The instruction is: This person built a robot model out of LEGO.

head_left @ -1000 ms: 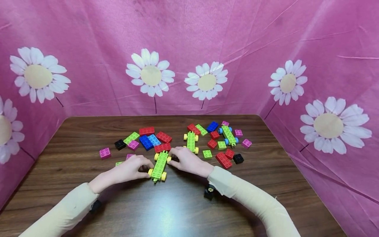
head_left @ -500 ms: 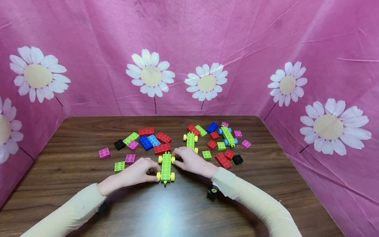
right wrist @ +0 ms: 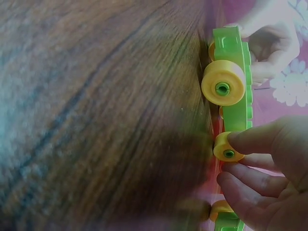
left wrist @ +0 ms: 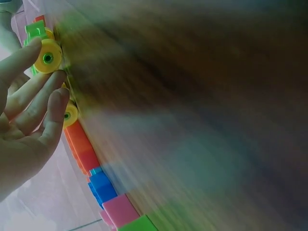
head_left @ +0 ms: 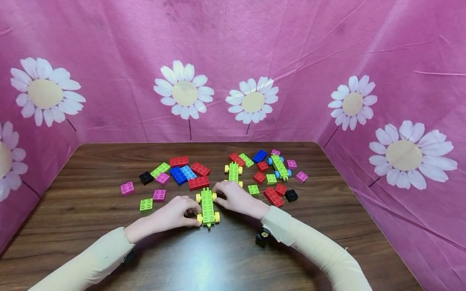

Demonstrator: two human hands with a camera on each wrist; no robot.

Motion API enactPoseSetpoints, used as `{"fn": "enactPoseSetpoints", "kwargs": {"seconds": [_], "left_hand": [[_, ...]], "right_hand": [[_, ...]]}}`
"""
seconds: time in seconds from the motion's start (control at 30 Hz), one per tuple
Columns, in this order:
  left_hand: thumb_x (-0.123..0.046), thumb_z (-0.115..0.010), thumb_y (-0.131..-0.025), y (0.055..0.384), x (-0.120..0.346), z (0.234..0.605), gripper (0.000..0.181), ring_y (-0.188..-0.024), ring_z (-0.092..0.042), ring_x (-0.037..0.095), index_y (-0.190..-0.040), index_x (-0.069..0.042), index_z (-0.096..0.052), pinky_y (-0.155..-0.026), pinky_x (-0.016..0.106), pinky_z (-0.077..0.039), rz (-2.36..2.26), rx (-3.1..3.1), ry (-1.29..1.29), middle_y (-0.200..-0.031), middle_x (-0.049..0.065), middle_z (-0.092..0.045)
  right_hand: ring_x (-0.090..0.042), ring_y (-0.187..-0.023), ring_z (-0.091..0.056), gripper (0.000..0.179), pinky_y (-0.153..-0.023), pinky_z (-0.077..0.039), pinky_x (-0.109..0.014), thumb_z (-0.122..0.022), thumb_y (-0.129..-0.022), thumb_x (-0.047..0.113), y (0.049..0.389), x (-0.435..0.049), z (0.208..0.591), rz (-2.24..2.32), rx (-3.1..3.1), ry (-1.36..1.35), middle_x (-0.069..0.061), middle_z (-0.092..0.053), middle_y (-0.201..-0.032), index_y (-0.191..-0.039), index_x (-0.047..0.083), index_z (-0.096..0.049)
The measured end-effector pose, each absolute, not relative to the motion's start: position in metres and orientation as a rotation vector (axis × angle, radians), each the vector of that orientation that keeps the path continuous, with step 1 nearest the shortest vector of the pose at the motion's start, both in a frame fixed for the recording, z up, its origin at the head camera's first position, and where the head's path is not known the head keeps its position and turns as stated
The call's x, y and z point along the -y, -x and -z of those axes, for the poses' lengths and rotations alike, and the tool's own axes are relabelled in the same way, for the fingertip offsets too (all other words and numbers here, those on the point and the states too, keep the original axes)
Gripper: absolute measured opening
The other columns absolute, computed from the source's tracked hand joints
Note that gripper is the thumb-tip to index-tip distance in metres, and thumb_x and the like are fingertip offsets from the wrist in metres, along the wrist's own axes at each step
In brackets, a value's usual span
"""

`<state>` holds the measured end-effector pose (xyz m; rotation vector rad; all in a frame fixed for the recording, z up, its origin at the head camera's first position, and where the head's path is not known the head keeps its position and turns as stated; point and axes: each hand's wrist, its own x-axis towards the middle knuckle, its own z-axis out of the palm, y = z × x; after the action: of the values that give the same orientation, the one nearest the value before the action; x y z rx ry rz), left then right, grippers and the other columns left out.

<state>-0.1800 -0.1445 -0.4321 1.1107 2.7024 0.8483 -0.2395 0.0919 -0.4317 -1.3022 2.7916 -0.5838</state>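
Bare surface on the near side of the left fingers and right fingers leaves a broad way through. Between them, the green wheeled base blocks the gap. Just beyond the right fingers, a second wheeled base bars passage; ahead of the left fingers stands a red brick, with a pink brick farther left.

Pretty loud pink cloth back there, big white daisies on it. Left half of the brown wood table has 3 red bricks bunched near a dark blue brick and a light blue brick. Also 2 black bricks, 1 per side. Over right, 3 pink bricks sit near a blue-wheeled green base.
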Motion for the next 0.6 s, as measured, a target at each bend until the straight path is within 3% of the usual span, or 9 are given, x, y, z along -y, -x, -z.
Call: {"fn": "enactPoseSetpoints", "kwargs": {"seconds": [0.33,0.6], "left_hand": [[-0.022,-0.077,-0.086,0.186,0.148,0.428,0.016,-0.077,-0.064,0.004,-0.096,-0.009,-0.074,-0.069,0.022,-0.055,-0.966,-2.82,-0.952,-0.087,-0.002,-0.074],[-0.013,-0.079,-0.083,0.195,0.146,0.427,0.014,-0.077,-0.068,0.014,-0.093,-0.006,-0.072,-0.068,0.028,-0.057,-0.933,-2.997,-0.803,-0.086,0.004,-0.073]], "right_hand": [[-0.015,-0.089,-0.067,0.021,-0.081,-0.057,-0.03,-0.071,-0.091,0.016,0.24,-0.094,0.432,0.598,-2.786,1.31,-0.007,-0.073,-0.102,-0.108,0.005,-0.068],[-0.015,-0.088,-0.066,0.02,-0.08,-0.056,-0.029,-0.071,-0.091,0.017,0.24,-0.093,0.433,0.597,-2.784,1.327,-0.007,-0.073,-0.101,-0.108,0.005,-0.067]]}}
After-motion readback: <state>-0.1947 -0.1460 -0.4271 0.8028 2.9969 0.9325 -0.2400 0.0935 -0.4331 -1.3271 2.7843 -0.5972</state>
